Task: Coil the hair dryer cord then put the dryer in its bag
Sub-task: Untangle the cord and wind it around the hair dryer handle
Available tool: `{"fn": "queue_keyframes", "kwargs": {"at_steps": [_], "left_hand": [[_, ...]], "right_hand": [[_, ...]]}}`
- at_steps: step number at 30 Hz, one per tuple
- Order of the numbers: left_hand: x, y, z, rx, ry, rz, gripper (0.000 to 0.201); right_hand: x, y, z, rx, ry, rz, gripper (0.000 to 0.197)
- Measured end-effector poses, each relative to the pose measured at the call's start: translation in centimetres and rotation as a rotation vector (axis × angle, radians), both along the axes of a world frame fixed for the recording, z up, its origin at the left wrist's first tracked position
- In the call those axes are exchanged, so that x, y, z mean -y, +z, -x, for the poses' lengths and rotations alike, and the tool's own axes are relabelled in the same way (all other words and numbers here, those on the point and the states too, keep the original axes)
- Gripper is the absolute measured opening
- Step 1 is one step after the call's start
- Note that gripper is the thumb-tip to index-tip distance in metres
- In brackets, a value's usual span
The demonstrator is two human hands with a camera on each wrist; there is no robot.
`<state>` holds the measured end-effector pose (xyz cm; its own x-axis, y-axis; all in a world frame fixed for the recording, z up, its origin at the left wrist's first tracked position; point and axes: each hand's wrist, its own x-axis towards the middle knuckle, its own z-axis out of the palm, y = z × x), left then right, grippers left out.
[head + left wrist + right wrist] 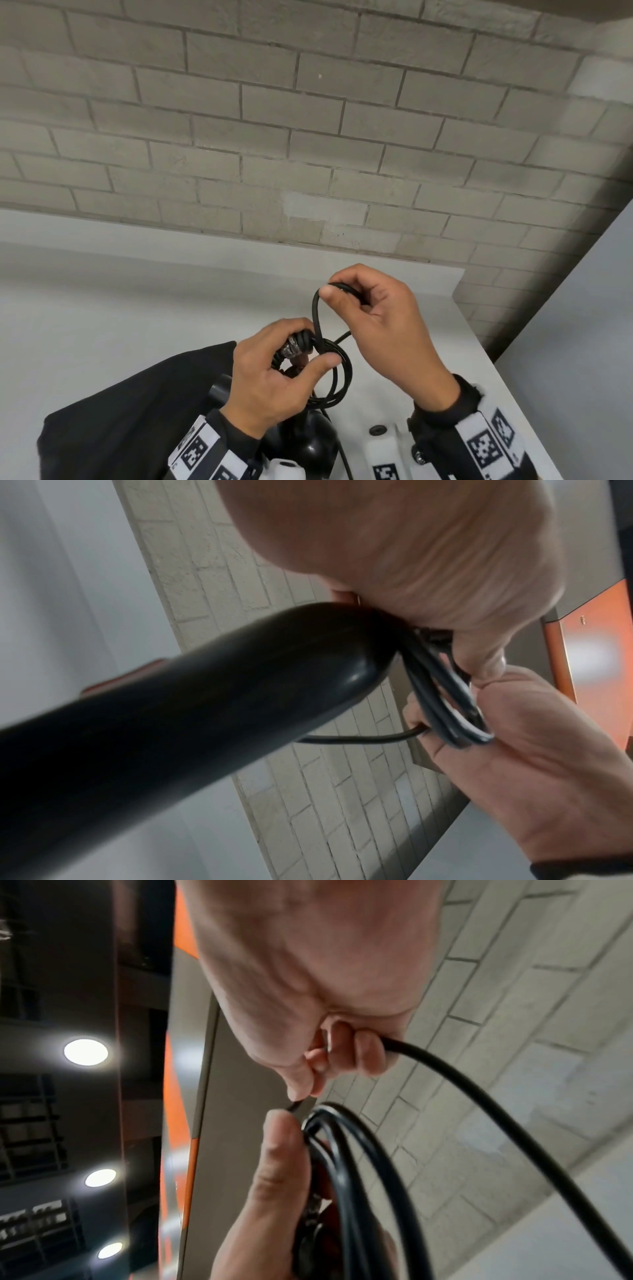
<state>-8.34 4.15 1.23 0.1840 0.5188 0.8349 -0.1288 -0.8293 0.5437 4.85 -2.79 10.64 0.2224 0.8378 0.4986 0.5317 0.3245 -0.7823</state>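
My left hand (274, 370) grips several loops of black cord (342, 373) together with the end of the hair dryer's handle, thumb pressed over the coil. The black hair dryer (308, 442) hangs below that hand; its handle (171, 723) fills the left wrist view. My right hand (380, 315) is raised just above and to the right, pinching a free length of cord (317, 308) between thumb and fingers. In the right wrist view the cord (479, 1096) arcs from those fingers (369, 1053) down to the coil. The black bag (130, 411) lies at the lower left.
A white table (137, 308) stands against a grey brick wall (274, 120), with its right edge near my right wrist. Orange and grey panels (603, 642) show behind the hands in the wrist views.
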Motion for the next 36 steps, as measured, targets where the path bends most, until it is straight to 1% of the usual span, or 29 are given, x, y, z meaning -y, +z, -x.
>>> {"fn": "queue_keyframes", "kwargs": {"at_steps": [4,8,10,13,18,20,21,22,23,24,26,27,30,32,33,36], "left_hand": [[0.0,-0.2,0.1,0.028,0.004,-0.019,0.03],[0.2,-0.4,-0.1,0.056,-0.013,0.015,0.032],[0.2,-0.5,0.1,0.073,0.004,0.032,0.034],[0.1,-0.5,0.3,0.077,0.035,0.049,0.033],[0.3,-0.5,0.0,0.077,0.048,0.068,0.032],[0.3,-0.6,0.0,0.089,0.065,0.109,0.034],[0.2,-0.6,0.0,0.092,0.078,0.127,0.035],[0.1,-0.5,0.0,0.089,0.089,0.137,0.036],[0.1,-0.4,0.0,0.083,0.098,0.143,0.037],[0.1,-0.2,0.0,0.079,0.102,0.149,0.038],[0.3,0.1,0.0,0.073,0.099,0.176,0.039],[0.4,0.2,0.0,0.068,0.093,0.192,0.039],[0.8,0.5,0.0,0.061,0.059,0.242,0.036],[1.0,0.5,-0.1,0.057,0.047,0.288,0.03],[1.1,0.5,-0.1,0.048,0.05,0.309,0.031],[1.3,0.7,-0.3,0.043,0.023,0.382,0.026]], "right_hand": [[-0.5,-1.9,0.0,-0.179,-0.084,0.127,0.018],[-0.3,-4.2,0.6,-0.325,-0.061,0.23,0.024],[0.3,-4.9,0.8,-0.404,-0.039,0.277,0.023],[1.4,-5.5,1.4,-0.49,-0.025,0.337,0.014],[2.5,-6.4,2.3,-0.695,0.067,0.355,0.024],[2.7,-7.0,2.3,-0.732,0.092,0.307,0.015],[2.8,-7.3,2.4,-0.757,0.127,0.278,0.018],[3.0,-7.4,2.5,-0.772,0.165,0.257,0.03],[3.2,-7.6,2.6,-0.758,0.2,0.236,0.041],[3.3,-7.6,2.7,-0.729,0.21,0.229,0.042],[3.4,-8.0,2.6,-0.637,0.206,0.233,0.022],[3.3,-8.0,2.5,-0.608,0.18,0.25,0.019],[3.0,-7.9,2.1,-0.567,0.138,0.273,0.019],[2.9,-7.5,1.8,-0.509,0.138,0.272,0.018],[2.8,-7.5,1.7,-0.47,0.131,0.261,0.017],[2.6,-7.3,1.4,-0.369,0.078,0.233,0.014]]}}
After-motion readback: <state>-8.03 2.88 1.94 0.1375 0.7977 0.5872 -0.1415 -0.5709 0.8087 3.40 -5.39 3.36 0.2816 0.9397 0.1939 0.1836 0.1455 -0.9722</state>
